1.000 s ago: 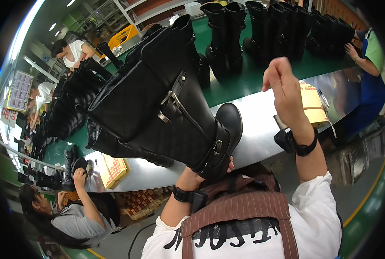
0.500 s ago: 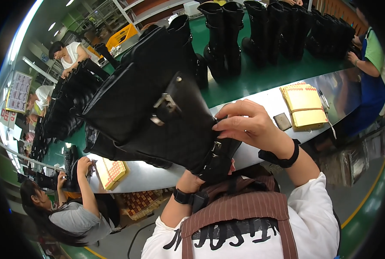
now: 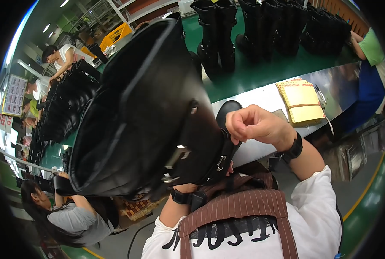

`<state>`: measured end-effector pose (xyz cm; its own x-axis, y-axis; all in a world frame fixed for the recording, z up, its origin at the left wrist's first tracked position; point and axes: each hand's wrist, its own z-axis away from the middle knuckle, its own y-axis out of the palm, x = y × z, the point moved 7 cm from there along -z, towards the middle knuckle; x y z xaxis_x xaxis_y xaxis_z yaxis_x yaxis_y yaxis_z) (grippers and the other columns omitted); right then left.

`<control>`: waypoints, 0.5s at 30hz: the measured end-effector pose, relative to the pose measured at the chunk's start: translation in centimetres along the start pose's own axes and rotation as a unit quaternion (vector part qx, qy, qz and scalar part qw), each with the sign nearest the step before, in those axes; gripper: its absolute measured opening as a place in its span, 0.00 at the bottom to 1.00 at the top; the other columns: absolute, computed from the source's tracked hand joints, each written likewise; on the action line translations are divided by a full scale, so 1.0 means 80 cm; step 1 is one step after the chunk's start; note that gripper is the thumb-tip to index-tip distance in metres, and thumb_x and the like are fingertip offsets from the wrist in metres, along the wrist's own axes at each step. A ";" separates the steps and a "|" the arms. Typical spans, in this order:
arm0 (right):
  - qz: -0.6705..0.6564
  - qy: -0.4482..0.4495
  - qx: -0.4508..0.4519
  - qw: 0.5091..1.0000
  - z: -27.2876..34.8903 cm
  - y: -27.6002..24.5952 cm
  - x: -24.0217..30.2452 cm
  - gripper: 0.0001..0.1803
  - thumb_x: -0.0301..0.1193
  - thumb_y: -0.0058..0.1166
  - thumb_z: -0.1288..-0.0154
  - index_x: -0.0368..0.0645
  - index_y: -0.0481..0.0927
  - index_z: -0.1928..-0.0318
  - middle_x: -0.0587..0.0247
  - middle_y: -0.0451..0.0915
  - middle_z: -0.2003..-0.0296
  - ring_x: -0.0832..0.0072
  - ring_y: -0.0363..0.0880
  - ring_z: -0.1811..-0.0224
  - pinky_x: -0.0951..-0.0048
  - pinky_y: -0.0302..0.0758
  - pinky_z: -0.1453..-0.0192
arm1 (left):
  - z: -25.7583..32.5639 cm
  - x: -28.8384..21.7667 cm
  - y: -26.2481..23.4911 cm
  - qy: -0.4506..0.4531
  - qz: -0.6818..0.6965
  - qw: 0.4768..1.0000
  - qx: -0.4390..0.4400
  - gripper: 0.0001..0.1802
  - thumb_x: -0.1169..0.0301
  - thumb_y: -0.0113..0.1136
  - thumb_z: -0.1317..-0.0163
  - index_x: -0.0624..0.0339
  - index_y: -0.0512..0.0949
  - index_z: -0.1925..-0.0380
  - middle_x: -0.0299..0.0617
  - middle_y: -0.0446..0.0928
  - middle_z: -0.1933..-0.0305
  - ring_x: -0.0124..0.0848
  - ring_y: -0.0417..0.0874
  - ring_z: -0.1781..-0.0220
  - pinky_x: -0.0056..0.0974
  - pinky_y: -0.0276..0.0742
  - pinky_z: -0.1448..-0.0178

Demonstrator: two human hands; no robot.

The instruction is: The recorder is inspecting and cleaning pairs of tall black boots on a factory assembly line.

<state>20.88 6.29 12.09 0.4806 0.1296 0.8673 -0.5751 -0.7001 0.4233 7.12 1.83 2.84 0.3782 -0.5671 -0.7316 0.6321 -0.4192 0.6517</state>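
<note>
A tall black boot (image 3: 175,116) with silver buckles is tilted across the middle of the view, its wide shaft opening toward the left. My left hand (image 3: 186,188) grips it from beneath near the ankle; most of that hand is hidden behind the boot. Fingertips show at the boot's far side by my apron. Beside the ankle straps, my right hand (image 3: 257,125) has its fingers curled and thumb pressed in. Whatever may be between those fingers is too small to tell. The boot's rounded toe (image 3: 228,110) points away from me, over the metal bench.
The metal bench (image 3: 261,97) carries a banded stack of yellow cards (image 3: 305,101). Behind it, several pairs of black boots (image 3: 216,36) stand on a green surface (image 3: 244,80). Co-workers sit or stand at the left and far right. A yellow crate (image 3: 117,34) lies at the back left.
The boot has turned so that its opening faces me more, and its toe has come into view. My right hand has drawn slightly off the straps, its fingers curling in.
</note>
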 end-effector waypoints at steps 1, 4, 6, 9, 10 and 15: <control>-0.007 -0.006 -0.015 1.000 0.006 -0.004 -0.003 0.08 0.30 0.63 0.39 0.42 0.78 0.69 0.71 0.74 0.69 0.83 0.74 0.69 0.81 0.73 0.63 | 0.000 -0.005 0.000 0.010 0.001 1.000 -0.004 0.22 0.61 0.52 0.30 0.71 0.72 0.49 0.55 0.79 0.61 0.41 0.84 0.61 0.40 0.84 0.57; 0.116 0.004 -0.173 0.978 0.022 -0.026 -0.004 0.13 0.35 0.56 0.31 0.41 0.79 0.72 0.71 0.76 0.72 0.85 0.72 0.73 0.83 0.71 0.65 | 0.001 -0.006 0.005 -0.006 -0.094 0.995 0.042 0.29 0.53 0.44 0.29 0.71 0.69 0.44 0.54 0.77 0.55 0.41 0.81 0.55 0.40 0.80 0.50; 0.166 0.003 -0.198 0.966 0.023 -0.023 0.003 0.16 0.37 0.53 0.29 0.41 0.78 0.73 0.72 0.76 0.74 0.85 0.71 0.74 0.82 0.70 0.67 | -0.002 -0.003 -0.001 -0.018 -0.053 0.998 0.026 0.29 0.53 0.45 0.29 0.71 0.70 0.44 0.54 0.78 0.55 0.41 0.81 0.55 0.40 0.80 0.50; 0.344 -0.019 -0.198 0.918 0.016 -0.002 0.019 0.14 0.31 0.48 0.33 0.38 0.75 0.76 0.66 0.76 0.75 0.83 0.71 0.77 0.81 0.67 0.72 | -0.007 0.004 -0.007 -0.005 -0.015 1.000 0.016 0.20 0.65 0.53 0.30 0.69 0.72 0.46 0.53 0.80 0.58 0.40 0.83 0.58 0.40 0.83 0.53; 0.425 -0.034 -0.191 0.884 0.014 0.008 0.023 0.12 0.30 0.52 0.36 0.38 0.75 0.76 0.66 0.75 0.77 0.82 0.70 0.78 0.81 0.67 0.73 | -0.007 0.006 -0.008 0.001 -0.009 1.000 0.024 0.20 0.65 0.53 0.30 0.69 0.72 0.46 0.53 0.80 0.58 0.40 0.83 0.58 0.40 0.83 0.53; 0.523 0.018 -0.210 0.826 0.008 0.014 0.015 0.07 0.27 0.60 0.44 0.36 0.77 0.73 0.67 0.74 0.81 0.82 0.70 0.81 0.79 0.66 0.77 | -0.005 0.008 -0.022 0.040 -0.139 0.989 -0.005 0.23 0.63 0.59 0.34 0.67 0.72 0.45 0.49 0.81 0.57 0.36 0.83 0.57 0.39 0.82 0.51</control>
<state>21.19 5.21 13.46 -0.4398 -0.3649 0.8206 -0.8459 -0.1387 -0.5150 6.49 2.48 1.14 0.2402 -0.3725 -0.8964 0.7264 -0.5436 0.4205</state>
